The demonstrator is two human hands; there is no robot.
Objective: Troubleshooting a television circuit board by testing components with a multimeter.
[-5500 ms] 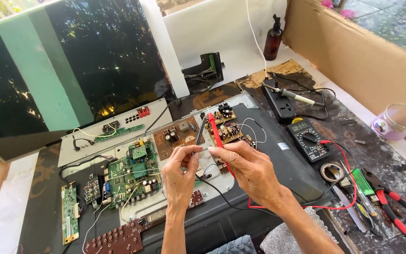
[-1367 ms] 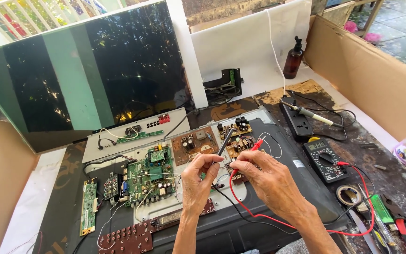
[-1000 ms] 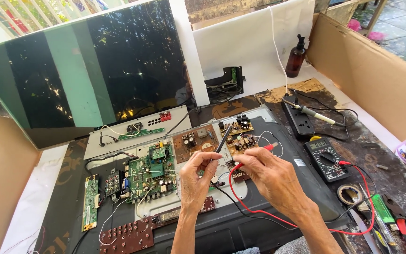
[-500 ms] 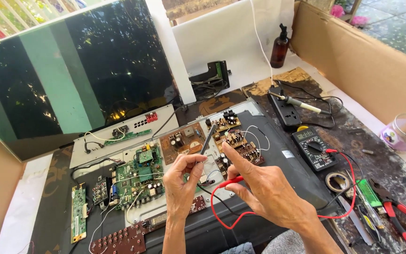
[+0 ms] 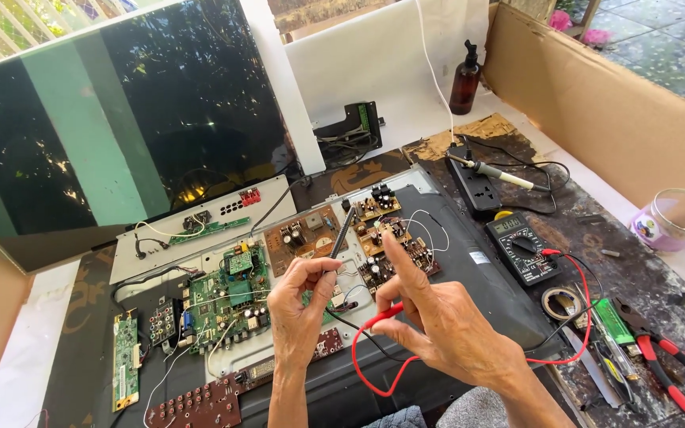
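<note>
The left hand (image 5: 299, 305) pinches a black probe (image 5: 341, 235) upright over the brown circuit board (image 5: 304, 236). At its three o'clock, the right hand (image 5: 430, 317) grips a red probe (image 5: 382, 315), forefinger raised; the multimeter (image 5: 521, 246) lies toward two o'clock.

1. A large dark screen panel (image 5: 120, 119) leans upright at the back left, mirroring greenery.
2. A brown pump bottle (image 5: 465, 79) stands at the back by a white board (image 5: 374, 55).
3. A black power strip (image 5: 477, 186) lies on the worktop (image 5: 580, 230), with a soldering iron (image 5: 501, 174) resting across it.
4. A clear glass jar (image 5: 675, 222) sits at the far right, near the cardboard wall (image 5: 612, 103).
5. A roll of tape (image 5: 562, 301) lies just right of the opened chassis.
6. Red-handled pliers (image 5: 671, 368) lie at the lower right, beside a green lighter (image 5: 612, 321).
7. A narrow green circuit strip (image 5: 125, 361) lies at the far left.
</note>
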